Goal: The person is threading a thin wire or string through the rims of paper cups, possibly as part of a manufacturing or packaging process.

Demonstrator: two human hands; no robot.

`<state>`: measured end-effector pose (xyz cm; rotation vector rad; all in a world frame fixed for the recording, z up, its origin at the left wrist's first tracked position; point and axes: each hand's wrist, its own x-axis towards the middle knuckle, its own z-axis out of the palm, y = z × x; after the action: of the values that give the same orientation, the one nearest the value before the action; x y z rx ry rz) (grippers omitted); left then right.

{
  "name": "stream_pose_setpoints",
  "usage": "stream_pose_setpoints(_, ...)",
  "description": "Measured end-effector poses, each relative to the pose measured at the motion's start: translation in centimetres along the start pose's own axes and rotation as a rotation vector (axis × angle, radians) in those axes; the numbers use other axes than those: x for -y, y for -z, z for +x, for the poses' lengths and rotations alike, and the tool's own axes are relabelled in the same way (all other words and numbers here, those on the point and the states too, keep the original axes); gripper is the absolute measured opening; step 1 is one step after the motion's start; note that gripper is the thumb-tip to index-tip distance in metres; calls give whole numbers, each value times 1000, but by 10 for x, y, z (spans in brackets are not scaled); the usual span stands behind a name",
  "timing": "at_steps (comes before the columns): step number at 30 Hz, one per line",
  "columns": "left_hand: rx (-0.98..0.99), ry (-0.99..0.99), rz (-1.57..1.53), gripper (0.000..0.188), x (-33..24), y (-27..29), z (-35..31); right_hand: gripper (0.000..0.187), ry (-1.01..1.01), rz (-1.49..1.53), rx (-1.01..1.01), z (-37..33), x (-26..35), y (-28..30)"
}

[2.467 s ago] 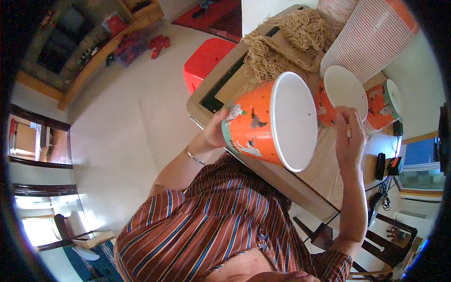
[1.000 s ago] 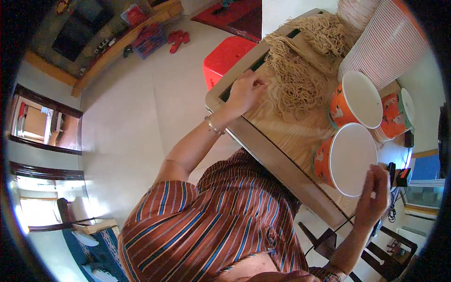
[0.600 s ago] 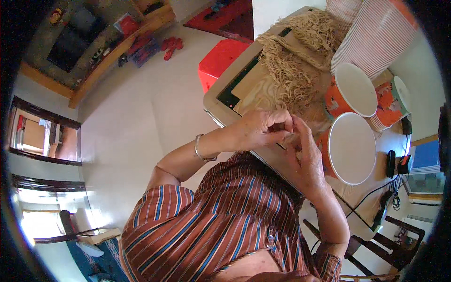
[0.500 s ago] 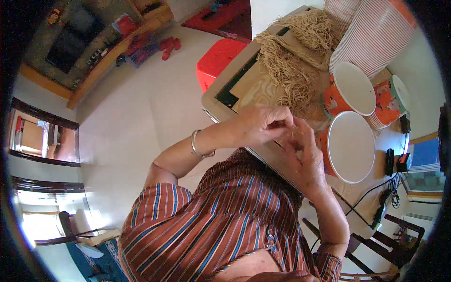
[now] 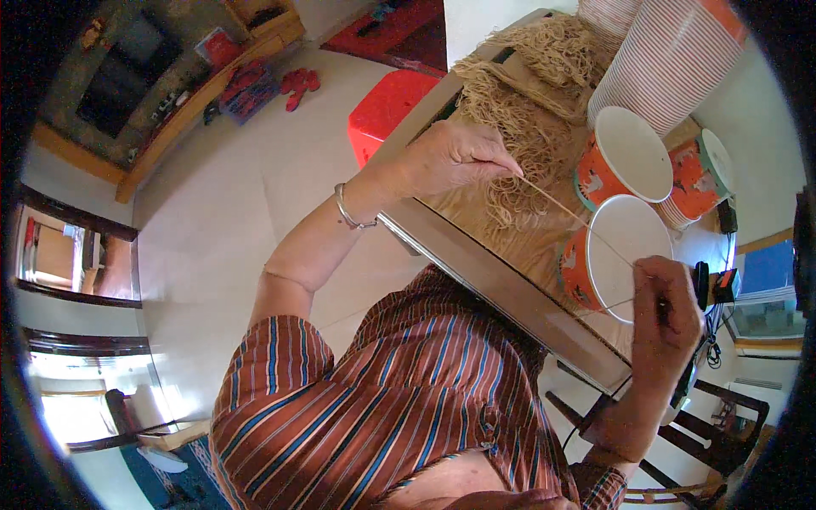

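The bench has its near edge running slantwise from the upper left down to the lower right, with your striped garment close along it. Between that edge, the twine heap and the near tub you have a bare strip of wood to move over. The far side is tighter: the second tub stands just beside the near one, a third tub sits behind it, and the tall stack rises beyond. Past the corner by the red stool, open floor spreads to your left. On your right, black cables lie near the end of the bench.

Your left hand is over the bench's left part, fingers folded in, thumb and fingertip closed in a pinch on one end of a thin strand. The strand runs taut down to your right hand, passing in front of the near tub's open mouth. That hand is half curled, thumb and fingertips together on the strand, with a short tail sticking out below. It overlaps the tub's rim in this view; you cannot tell whether it touches.
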<state>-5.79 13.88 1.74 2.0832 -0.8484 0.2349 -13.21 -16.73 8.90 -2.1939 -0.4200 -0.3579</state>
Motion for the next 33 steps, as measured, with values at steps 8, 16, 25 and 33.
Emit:
stream_pose_setpoints(8,-29,-82,35,14,-12,-10,30,10,-52,-106,-186,-10,-53,83)
stream_pose_setpoints(16,17,-75,-46,16,-21,-24,65,8,-87,-202,-275,-3,-118,123)
stream_pose_setpoints(25,34,-455,382,15,-64,-85,94,43,-106,-75,15,6,-59,37)
stream_pose_setpoints(33,-24,-510,394,14,-71,-98,101,38,-142,272,158,14,-69,0)
